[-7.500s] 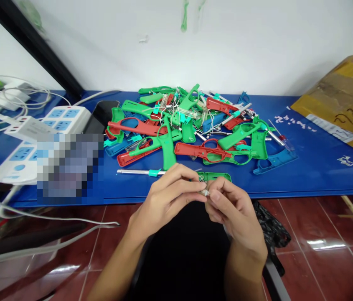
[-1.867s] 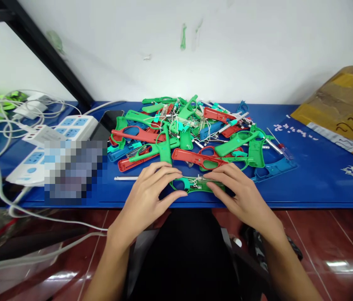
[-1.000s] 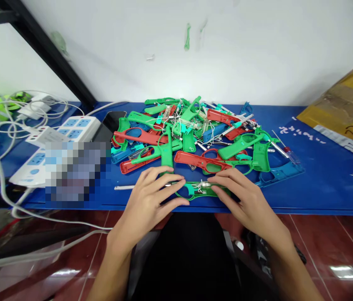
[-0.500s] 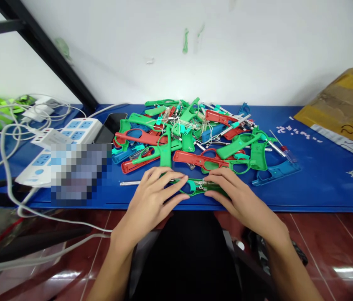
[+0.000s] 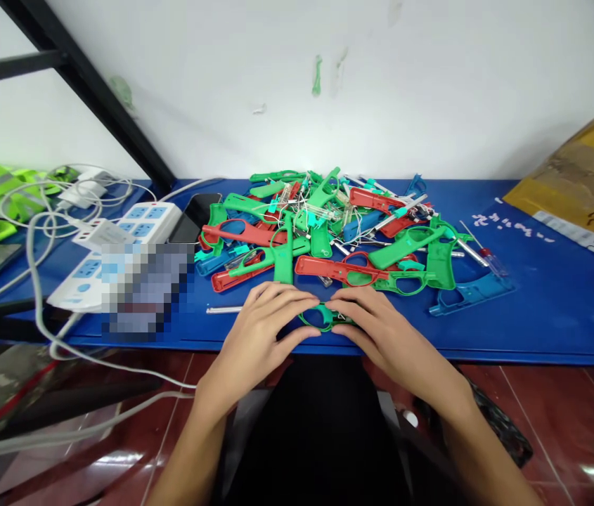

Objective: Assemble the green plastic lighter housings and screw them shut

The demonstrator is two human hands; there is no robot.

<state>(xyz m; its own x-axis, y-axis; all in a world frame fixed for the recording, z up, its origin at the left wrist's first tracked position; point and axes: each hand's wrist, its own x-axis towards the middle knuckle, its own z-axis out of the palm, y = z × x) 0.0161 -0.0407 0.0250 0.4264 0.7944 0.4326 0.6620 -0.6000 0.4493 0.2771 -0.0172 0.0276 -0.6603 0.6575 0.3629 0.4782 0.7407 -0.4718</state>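
A green plastic handle shell (image 5: 323,318) with a teal trigger part lies at the front edge of the blue table (image 5: 539,316). My left hand (image 5: 265,330) presses on its left end, fingers curled over it. My right hand (image 5: 386,337) covers its right end, fingertips nearly meeting the left hand's. A thin metal rod (image 5: 223,309) sticks out to the left from under my left hand. Just behind lies a pile of green, red and blue handle shells (image 5: 328,225) mixed with rods and wires.
White power strips (image 5: 133,225) with tangled cables sit at the left, a dark phone (image 5: 196,211) beside them. A screwdriver (image 5: 479,246) lies right of the pile. A cardboard box (image 5: 586,190) stands at the far right. A black diagonal bar (image 5: 91,84) crosses the back left.
Earlier both hands held a small part above my lap. They then came down onto the green shell, and my right hand has since slid left until the fingertips almost meet.
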